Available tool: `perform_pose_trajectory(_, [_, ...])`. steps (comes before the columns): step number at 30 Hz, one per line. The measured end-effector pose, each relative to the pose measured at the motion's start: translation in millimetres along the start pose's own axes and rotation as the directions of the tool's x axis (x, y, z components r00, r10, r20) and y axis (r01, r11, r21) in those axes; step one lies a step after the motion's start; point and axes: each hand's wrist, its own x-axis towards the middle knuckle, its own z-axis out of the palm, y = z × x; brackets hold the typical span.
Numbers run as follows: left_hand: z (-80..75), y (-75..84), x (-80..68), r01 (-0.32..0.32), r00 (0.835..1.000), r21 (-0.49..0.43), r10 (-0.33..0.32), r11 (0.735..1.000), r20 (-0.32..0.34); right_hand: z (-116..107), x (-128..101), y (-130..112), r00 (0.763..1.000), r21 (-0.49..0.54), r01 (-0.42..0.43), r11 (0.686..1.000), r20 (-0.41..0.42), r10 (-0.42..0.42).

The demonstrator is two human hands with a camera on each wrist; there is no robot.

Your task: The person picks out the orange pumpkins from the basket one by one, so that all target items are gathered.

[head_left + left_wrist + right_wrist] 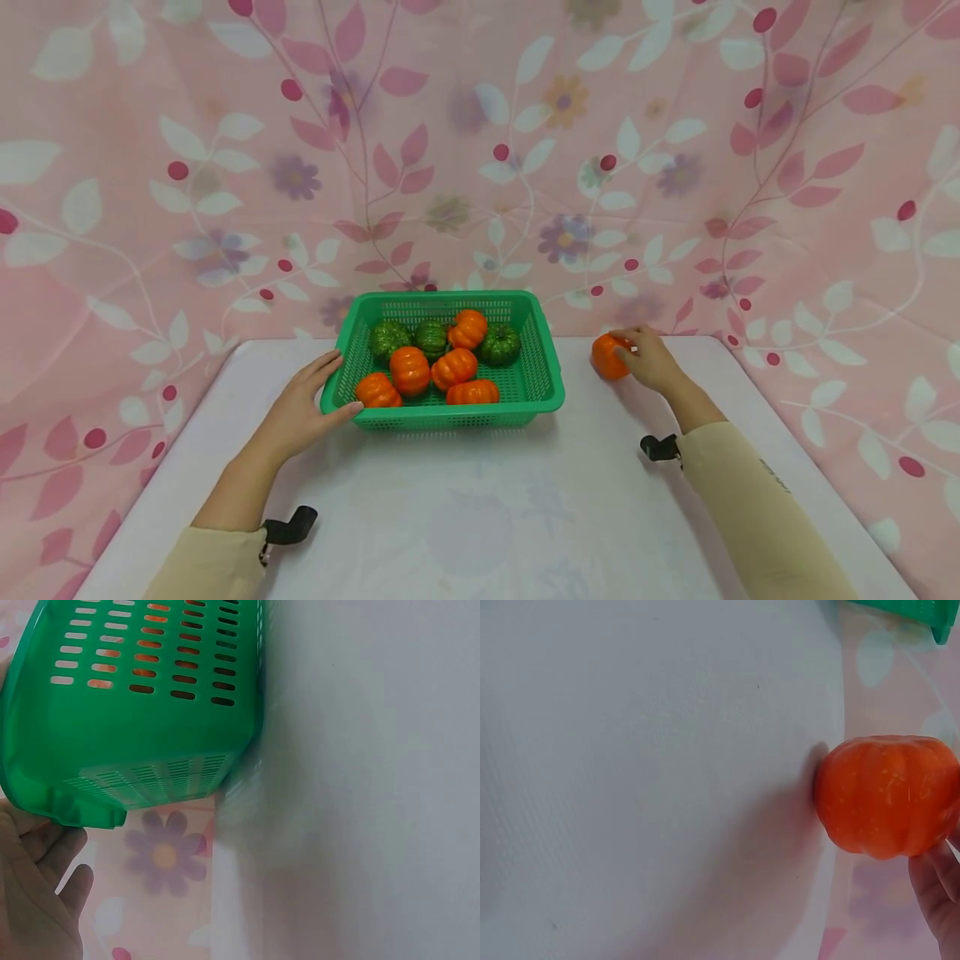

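Her right hand [648, 358] curls its fingers round a ribbed, glossy orange pumpkin [609, 357] sitting on the white table [480, 500], well right of the green basket [536, 392]. The left hand [303, 408], fingers straight, rests against the basket's near left corner; orange and green pumpkins [442, 358] fill it.

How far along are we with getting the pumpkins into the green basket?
Mostly done, it seems: the green basket holds five orange and three green pumpkins. In hand: the right hand grips the lone orange pumpkin on the table, right of the basket, while the left hand rests against the basket's left rim. Left: that one pumpkin; no others show outside.
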Motion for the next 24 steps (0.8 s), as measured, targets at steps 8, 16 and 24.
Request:
perform_pose_trajectory(8, [-0.3,1.6,0.1,0.005,1.000,0.006,-0.005,1.000,0.002,4,0,1,0.999,0.067,-0.037,0.997,-0.026,0.039])
perform_pose_trajectory(16, [0.3,0.2,-0.1,0.012,1.000,0.002,-0.012,1.000,0.004,11,3,6,0.995,0.085,-0.099,0.991,-0.008,0.100])
perform_pose_trajectory(24, [0.4,1.0,-0.2,0.005,1.000,-0.001,-0.005,1.000,-0.002,15,0,2,0.946,0.155,-0.284,0.946,0.208,0.250])
